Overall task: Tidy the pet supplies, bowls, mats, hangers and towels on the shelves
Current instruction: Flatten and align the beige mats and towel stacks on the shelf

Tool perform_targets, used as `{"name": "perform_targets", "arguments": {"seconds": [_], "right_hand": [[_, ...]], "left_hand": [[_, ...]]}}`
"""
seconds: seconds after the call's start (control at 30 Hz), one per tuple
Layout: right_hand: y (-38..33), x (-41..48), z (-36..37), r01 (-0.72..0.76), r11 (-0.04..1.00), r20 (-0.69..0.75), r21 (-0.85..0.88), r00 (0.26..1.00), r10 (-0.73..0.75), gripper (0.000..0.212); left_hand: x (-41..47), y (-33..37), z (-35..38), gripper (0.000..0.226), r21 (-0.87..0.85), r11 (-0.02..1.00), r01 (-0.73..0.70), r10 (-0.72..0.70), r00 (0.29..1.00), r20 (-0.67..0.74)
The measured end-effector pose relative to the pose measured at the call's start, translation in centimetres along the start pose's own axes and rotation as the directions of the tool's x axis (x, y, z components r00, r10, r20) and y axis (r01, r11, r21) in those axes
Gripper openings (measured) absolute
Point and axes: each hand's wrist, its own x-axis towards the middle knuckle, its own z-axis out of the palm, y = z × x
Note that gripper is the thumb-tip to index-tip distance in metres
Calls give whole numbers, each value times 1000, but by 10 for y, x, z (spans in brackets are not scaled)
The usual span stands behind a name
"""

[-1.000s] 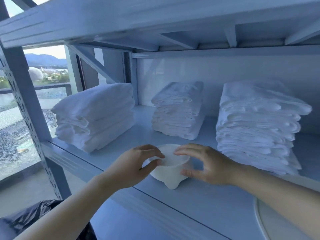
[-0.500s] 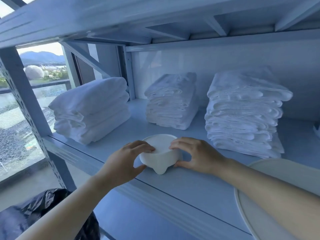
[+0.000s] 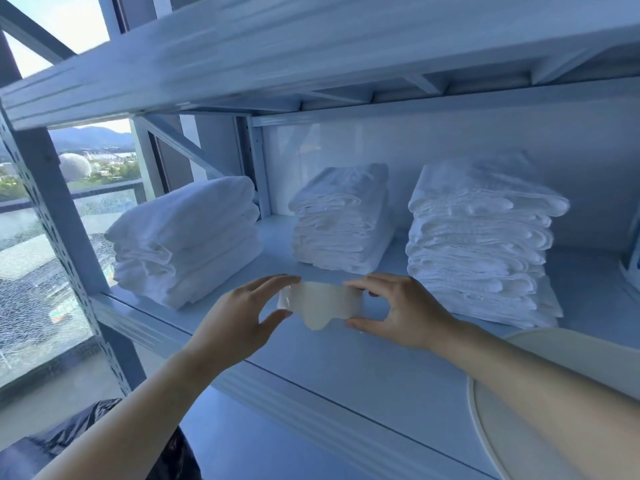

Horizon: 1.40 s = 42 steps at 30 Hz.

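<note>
A small white footed bowl (image 3: 320, 304) stands near the front of the grey metal shelf (image 3: 363, 368). My left hand (image 3: 242, 317) holds its left side between thumb and fingers. My right hand (image 3: 398, 310) grips its right side the same way. Behind it, three stacks of folded white towels stand in a row: a thick stack on the left (image 3: 187, 237), a smaller one in the middle (image 3: 341, 220) and a tall one on the right (image 3: 481, 237).
A large round cream plate or mat (image 3: 512, 427) lies on the shelf under my right forearm. A white item (image 3: 630, 268) shows at the right edge. The upper shelf (image 3: 311, 53) hangs low overhead. A black bag (image 3: 52, 445) sits below left, beside the window.
The view has dropped lower, so the bowl now shows side-on at shelf level. Both hands stay on the bowl, slightly further back on the shelf.
</note>
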Motion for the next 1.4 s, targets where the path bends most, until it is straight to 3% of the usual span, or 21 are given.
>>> {"name": "perform_targets", "arguments": {"seconds": [0.23, 0.57, 0.83, 1.03, 1.23, 1.4], "right_hand": [[5, 7, -6, -56, 998, 14, 39, 998, 55, 51], [10, 13, -24, -2, 998, 54, -59, 999, 5, 71], [6, 23, -25, 138, 966, 144, -217, 984, -108, 78], [8, 26, -19, 162, 964, 176, -209, 976, -126, 76], [19, 14, -12, 94, 988, 110, -124, 991, -81, 57], [29, -3, 11, 22, 1000, 127, -12, 992, -20, 52]], "left_hand": [[26, 7, -4, 42, -16, 995, -100, 100, 995, -18], [64, 8, 2, 30, -27, 994, -109, 108, 994, -17], [78, 8, 20, 22, -292, 955, -45, 28, 998, -64], [77, 15, 38, 16, -360, 926, -111, 73, 990, -119], [80, 19, 49, 26, -358, 929, -91, 81, 996, -43], [77, 14, 55, 29, -426, 904, 38, 13, 993, 116]]}}
